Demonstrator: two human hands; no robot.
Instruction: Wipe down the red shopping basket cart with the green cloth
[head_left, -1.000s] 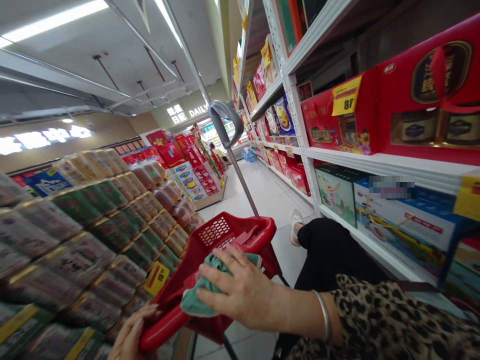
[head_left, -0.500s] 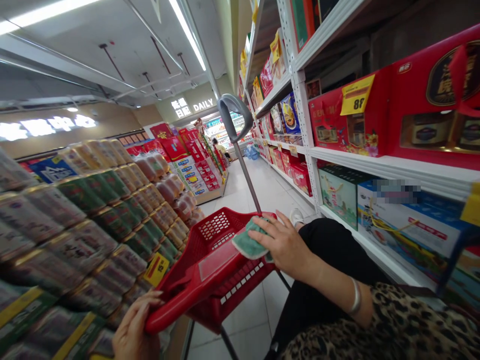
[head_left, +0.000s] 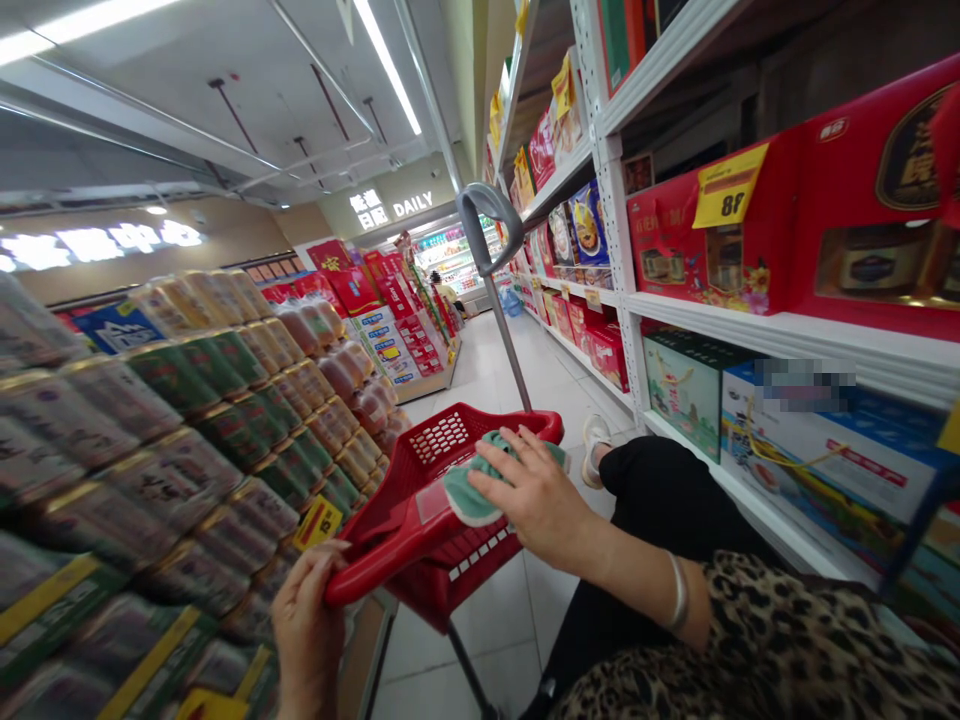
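Observation:
A red plastic shopping basket [head_left: 390, 584] with perforated sides stands in front of me, tilted in the view, with a long grey pull handle [head_left: 507, 335] rising behind it. My left hand [head_left: 309, 610] grips the near left end of its thick red rim. On the upper part of that rim lies a green cloth [head_left: 466, 492] with a pale edge. My right hand [head_left: 536, 490] presses over the cloth, fingers bent around it and the rim. Part of the cloth is hidden beneath the fingers.
Stacked shrink-wrapped cans [head_left: 157, 400] crowd the left side. White shelving [head_left: 825, 325] with red gift boxes [head_left: 712, 220] runs along the right. A tiled aisle [head_left: 487, 360] leads toward lit coolers [head_left: 450, 255]. My bent leg [head_left: 667, 490] is beside the basket.
My right hand has slid the cloth along the rim toward the lower left. My left hand and the basket's near end have shifted up and right in the view.

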